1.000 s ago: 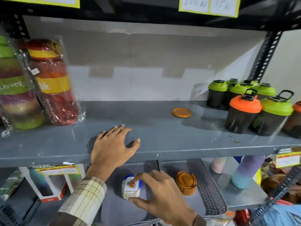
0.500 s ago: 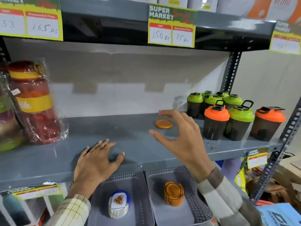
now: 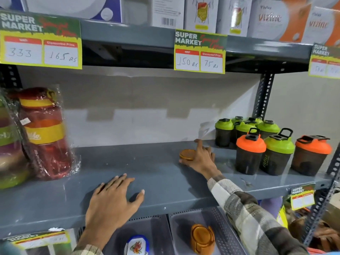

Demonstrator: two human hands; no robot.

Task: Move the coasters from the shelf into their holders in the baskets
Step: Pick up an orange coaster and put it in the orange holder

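Observation:
A round orange coaster lies on the grey shelf. My right hand is against its right side, thumb at its front edge and fingers behind it, closing around it. My left hand rests flat on the shelf's front part, fingers spread, holding nothing. Below the shelf, a grey perforated basket holds an orange round coaster holder. The basket to its left holds a stack of white floral coasters with a blue rim.
Several shaker bottles with green and orange lids stand just right of my right hand. Wrapped red and yellow bottles fill the shelf's left end. Price tags hang from the shelf above. A perforated upright stands at the back right.
My right hand has risen from the floral coaster stack in the basket, reached across the shelf and landed on the orange coaster. The view has tilted upward. My left hand has stayed put.

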